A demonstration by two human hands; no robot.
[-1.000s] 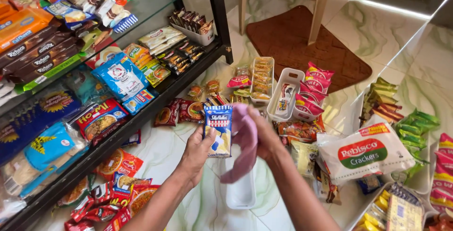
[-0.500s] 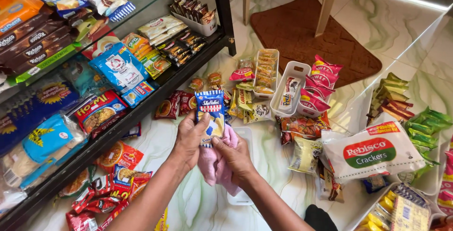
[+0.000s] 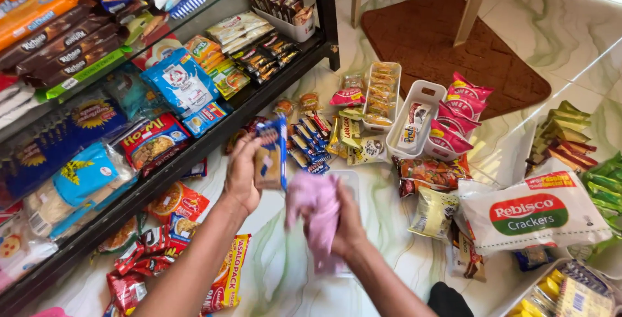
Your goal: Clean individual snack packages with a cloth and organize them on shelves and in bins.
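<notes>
My left hand [image 3: 242, 173] holds a blue and cream snack packet [image 3: 271, 153] upright by its left edge, above the marble floor. Just to its right, my right hand [image 3: 345, 225] grips a bunched pink cloth [image 3: 315, 209] that hangs down beside the packet. Under the cloth lies a clear plastic tray [image 3: 350, 184], mostly hidden. Both hands hover in front of the lower shelf of a black rack [image 3: 181, 158].
The rack at left holds biscuit and snack packets. Loose packets cover the floor: blue ones [image 3: 308, 139], two white trays [image 3: 414, 113], pink bags [image 3: 461, 113], a large white cracker bag [image 3: 534, 210], red noodle packs [image 3: 139, 262]. A brown mat [image 3: 447, 38] lies beyond.
The packet has turned edge-on in my left hand and shifted left. My right hand with the pink cloth has come off the packet and moved down to the right.
</notes>
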